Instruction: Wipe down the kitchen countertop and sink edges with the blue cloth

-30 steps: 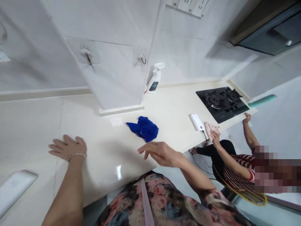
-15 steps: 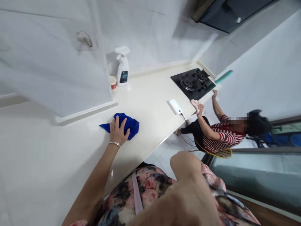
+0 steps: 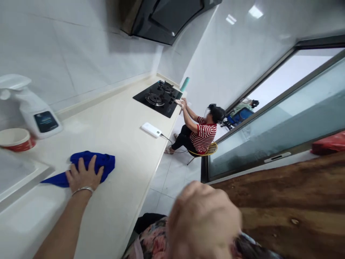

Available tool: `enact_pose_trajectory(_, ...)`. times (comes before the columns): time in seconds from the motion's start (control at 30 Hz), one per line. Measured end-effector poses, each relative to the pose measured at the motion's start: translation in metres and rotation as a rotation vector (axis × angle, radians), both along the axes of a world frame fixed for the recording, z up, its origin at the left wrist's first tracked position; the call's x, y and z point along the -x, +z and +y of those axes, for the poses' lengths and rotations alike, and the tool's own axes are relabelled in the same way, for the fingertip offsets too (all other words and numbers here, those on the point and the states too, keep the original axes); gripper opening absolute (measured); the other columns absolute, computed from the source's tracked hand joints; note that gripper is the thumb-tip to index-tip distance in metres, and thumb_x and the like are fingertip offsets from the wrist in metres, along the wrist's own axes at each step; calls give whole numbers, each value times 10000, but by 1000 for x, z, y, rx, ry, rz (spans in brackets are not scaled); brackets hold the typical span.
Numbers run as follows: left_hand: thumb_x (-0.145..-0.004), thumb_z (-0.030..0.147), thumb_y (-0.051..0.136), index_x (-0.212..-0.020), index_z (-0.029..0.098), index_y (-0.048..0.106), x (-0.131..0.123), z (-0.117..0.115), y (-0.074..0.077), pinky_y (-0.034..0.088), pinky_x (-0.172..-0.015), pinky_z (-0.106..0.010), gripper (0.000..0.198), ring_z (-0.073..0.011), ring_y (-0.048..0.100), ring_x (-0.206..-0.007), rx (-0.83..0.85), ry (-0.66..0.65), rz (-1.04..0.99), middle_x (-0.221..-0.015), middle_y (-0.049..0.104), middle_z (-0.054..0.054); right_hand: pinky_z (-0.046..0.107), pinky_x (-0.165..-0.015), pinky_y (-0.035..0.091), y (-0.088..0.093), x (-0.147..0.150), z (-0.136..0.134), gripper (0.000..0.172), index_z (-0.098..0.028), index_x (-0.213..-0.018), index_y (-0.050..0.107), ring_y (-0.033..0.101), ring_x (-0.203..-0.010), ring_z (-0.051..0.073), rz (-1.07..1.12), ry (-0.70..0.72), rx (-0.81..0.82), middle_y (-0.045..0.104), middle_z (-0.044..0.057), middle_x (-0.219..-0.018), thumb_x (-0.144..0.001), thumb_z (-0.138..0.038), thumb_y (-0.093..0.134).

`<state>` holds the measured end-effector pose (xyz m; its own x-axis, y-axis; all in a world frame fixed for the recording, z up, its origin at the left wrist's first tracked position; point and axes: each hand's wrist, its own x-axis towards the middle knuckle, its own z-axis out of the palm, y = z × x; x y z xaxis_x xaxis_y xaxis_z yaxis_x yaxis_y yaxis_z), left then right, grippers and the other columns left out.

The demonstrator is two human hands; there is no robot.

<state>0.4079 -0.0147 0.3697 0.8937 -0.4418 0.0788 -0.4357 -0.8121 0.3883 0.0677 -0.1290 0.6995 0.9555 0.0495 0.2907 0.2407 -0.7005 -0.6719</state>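
My left hand (image 3: 84,174) lies with spread fingers on top of a bunched blue cloth (image 3: 106,165), pressing it onto the cream countertop (image 3: 118,140). A silver bracelet (image 3: 82,190) circles that wrist. One pointed corner of the cloth sticks out to the left. Close to the camera, at the bottom, is the blurred skin of my right arm or hand (image 3: 203,219), in front of my floral clothing. Its fingers cannot be made out, and no object shows there.
A white spray bottle (image 3: 35,108) and a paper cup (image 3: 20,140) stand at the left. A white power bank (image 3: 151,130) with a cable lies near the counter edge. Beyond are a gas hob (image 3: 159,99) and a seated person (image 3: 206,133) holding a pale cloth. A range hood (image 3: 172,18) hangs above.
The camera has turned right, so the counter things appear further left. My left hand stays on the blue cloth. The other person's hands have come closer together beside the hob.
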Motion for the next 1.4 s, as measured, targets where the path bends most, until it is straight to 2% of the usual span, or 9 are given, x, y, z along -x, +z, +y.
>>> enact_pose_trajectory(0.17, -991, 602, 263, -1578, 251, 486, -37, -8, 3, 227, -1260, -581, 719, -393, 257, -1568, -13, 29, 44, -1691, 341, -152, 159, -649, 588, -63, -49, -14, 328, -158, -1102, 680, 695, -624, 80, -340, -90, -54, 752, -6, -779, -919, -137, 410)
enact_pose_trajectory(0.33, -919, 631, 155, -1522, 219, 526, -33, -9, 6, 194, -1291, -504, 818, -316, 262, -1577, 57, 91, 47, -1664, 403, -131, 171, -628, 575, -120, -46, -25, 330, -122, -1180, 657, 675, -614, 77, -67, -168, -14, 769, 36, -874, -919, -128, 457)
enact_pose_trajectory(0.6, -866, 597, 188, -1518, 224, 530, -2, 26, 10, 201, -1301, -481, 825, -302, 301, -1573, 97, 97, 98, -1649, 441, -123, 202, -708, 546, -172, -72, -22, 309, -159, -1219, 657, 717, -795, 116, 116, -108, 192, 778, 44, -1003, -944, -198, 521)
enact_pose_trajectory(0.73, -883, 580, 223, -1519, 250, 523, 15, 65, 3, 227, -1297, -500, 776, -308, 337, -1553, 114, 136, 62, -1641, 454, -107, 233, -698, 516, -200, -92, -5, 277, -199, -1234, 655, 726, -947, 156, 303, 24, 426, 760, 44, -1122, -984, -260, 553)
enact_pose_trajectory(0.9, -942, 456, 315, -1463, 143, 576, 52, 132, 10, 275, -1280, -527, 661, -338, 397, -1510, 62, 252, 57, -1602, 489, -165, 252, -700, 512, -234, -101, 23, 135, -193, -1069, 677, 706, -899, 179, 536, 187, 608, 743, 44, -1059, -988, -244, 582)
enact_pose_trajectory(1.03, -932, 324, 448, -1452, 119, 592, 91, 194, 19, 288, -1275, -528, 577, -342, 413, -1488, 72, 405, 31, -1587, 503, -176, 284, -825, 529, -264, -98, 45, 196, -142, -1119, 669, 684, -938, 201, 459, 271, 583, 719, 99, -1061, -965, -135, 548)
enact_pose_trajectory(1.17, -925, 281, 493, -1467, 148, 586, 130, 258, 17, 282, -1275, -534, 566, -338, 408, -1486, 77, 605, -1, -1595, 502, -152, 337, -946, 527, -295, -104, 57, 308, -110, -1239, 635, 657, -1030, 225, 338, 281, 521, 680, 155, -1147, -974, -96, 479)
enact_pose_trajectory(1.3, -947, 308, 485, -1495, 134, 558, 169, 309, 14, 258, -1281, -546, 580, -357, 371, -1509, 76, 794, 1, -1619, 467, -159, 341, -974, 530, -313, -124, 51, 389, -126, -1294, 617, 638, -1049, 217, 219, 234, 470, 666, 146, -1169, -953, -83, 437)
enact_pose_trajectory(1.4, -965, 322, 462, -1511, 122, 535, 195, 331, 15, 242, -1284, -558, 585, -367, 342, -1527, 81, 927, -10, -1630, 449, -163, 358, -960, 533, -319, -146, 36, 404, -106, -1266, 629, 624, -1021, 232, 145, 184, 448, 662, 159, -1149, -912, -80, 436)
